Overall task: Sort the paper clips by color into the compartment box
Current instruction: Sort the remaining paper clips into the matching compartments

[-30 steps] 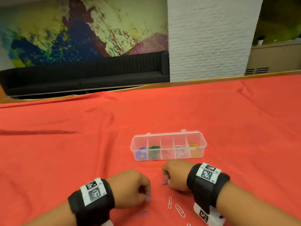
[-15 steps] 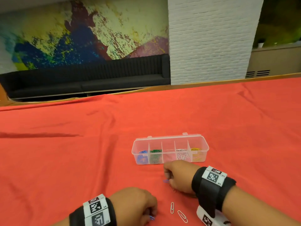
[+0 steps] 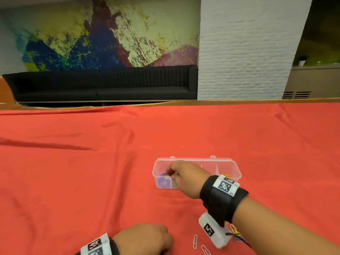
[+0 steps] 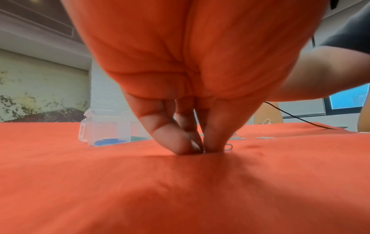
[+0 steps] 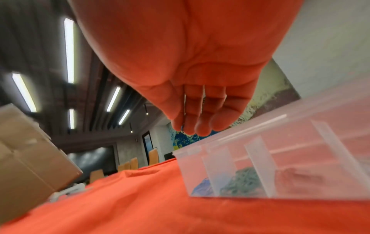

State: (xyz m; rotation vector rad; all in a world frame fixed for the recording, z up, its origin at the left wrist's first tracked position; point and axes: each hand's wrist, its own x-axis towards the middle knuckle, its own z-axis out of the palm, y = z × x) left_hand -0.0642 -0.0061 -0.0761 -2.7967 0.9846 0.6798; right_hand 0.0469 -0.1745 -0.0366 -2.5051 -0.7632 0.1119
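A clear compartment box (image 3: 195,159) stands on the red cloth; it holds blue clips (image 3: 162,183) at its left end, then green, and yellow ones (image 3: 227,175) at its right. My right hand (image 3: 171,171) hovers over the left compartments. In the right wrist view its fingers (image 5: 202,126) are nearly straight and close together above the box (image 5: 280,158), and I see nothing between them. My left hand (image 3: 147,240) is low on the cloth near me. Its thumb and fingers (image 4: 202,150) pinch a thin blue paper clip (image 4: 228,147) against the fabric.
Two white clips (image 3: 195,241) lie on the cloth between my hands, and a few coloured clips (image 3: 234,230) show under my right wrist. The table's far edge (image 3: 184,103) is well behind the box. A cardboard box (image 5: 30,158) stands off to the left.
My right hand has gone from the cloth forward and up to the box's left end. My left hand has drawn back toward me and stays pinched down on the cloth.
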